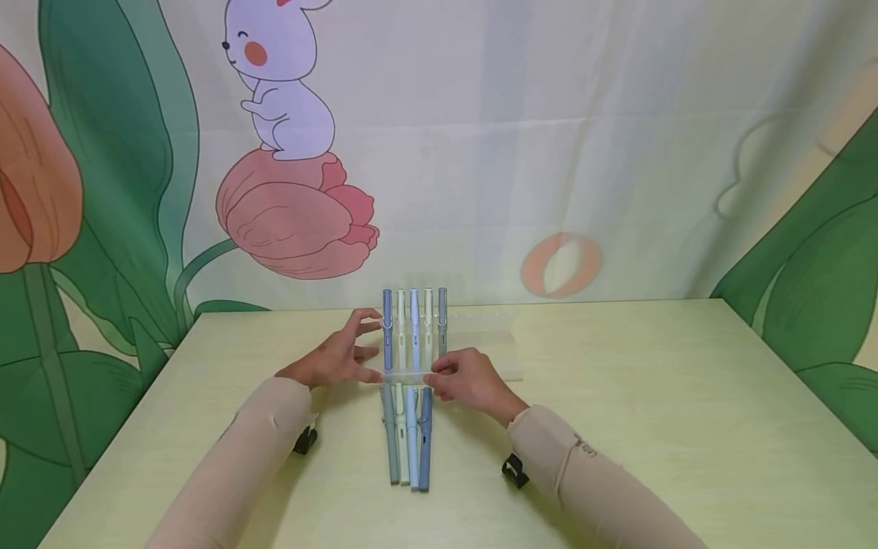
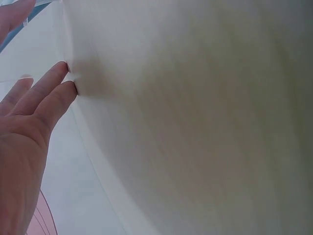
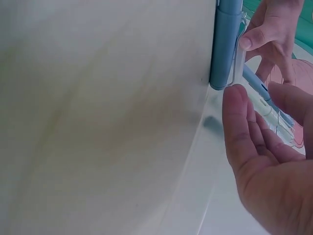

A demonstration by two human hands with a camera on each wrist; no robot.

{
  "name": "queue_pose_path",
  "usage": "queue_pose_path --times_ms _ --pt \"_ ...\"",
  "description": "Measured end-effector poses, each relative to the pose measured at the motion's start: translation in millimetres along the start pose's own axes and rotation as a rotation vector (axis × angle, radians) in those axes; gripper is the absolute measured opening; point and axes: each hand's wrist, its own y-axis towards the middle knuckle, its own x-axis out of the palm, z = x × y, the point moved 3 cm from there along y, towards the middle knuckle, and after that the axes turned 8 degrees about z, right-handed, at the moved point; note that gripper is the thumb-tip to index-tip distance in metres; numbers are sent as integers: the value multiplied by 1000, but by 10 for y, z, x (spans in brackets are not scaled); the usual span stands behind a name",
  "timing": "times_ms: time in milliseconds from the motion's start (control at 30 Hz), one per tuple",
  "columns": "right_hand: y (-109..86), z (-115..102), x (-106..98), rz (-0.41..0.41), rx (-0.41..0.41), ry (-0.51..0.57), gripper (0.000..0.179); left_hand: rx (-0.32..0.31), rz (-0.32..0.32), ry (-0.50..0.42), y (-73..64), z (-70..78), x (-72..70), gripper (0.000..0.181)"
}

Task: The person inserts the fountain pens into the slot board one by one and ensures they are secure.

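Five capped pens in blue, pale green and grey stand side by side in a clear plastic holder. My left hand is at the holder's left end, fingers spread, thumb by the front corner and a fingertip near the back one. In the left wrist view its fingertips meet the table. My right hand is at the holder's front lip, thumb and fingertips right at the edge. Four more pens lie in front; a blue cap shows close to my right fingertips.
The holder and pens are on a pale wooden table. Behind its back edge hangs a curtain printed with a rabbit, tulips and green leaves. Black straps show below the sleeves.
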Motion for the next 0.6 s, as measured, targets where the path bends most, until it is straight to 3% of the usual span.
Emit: queue_pose_path --times_ms 600 --pt "-38 43 101 -17 53 -177 23 -20 1 5 1 -28 -9 98"
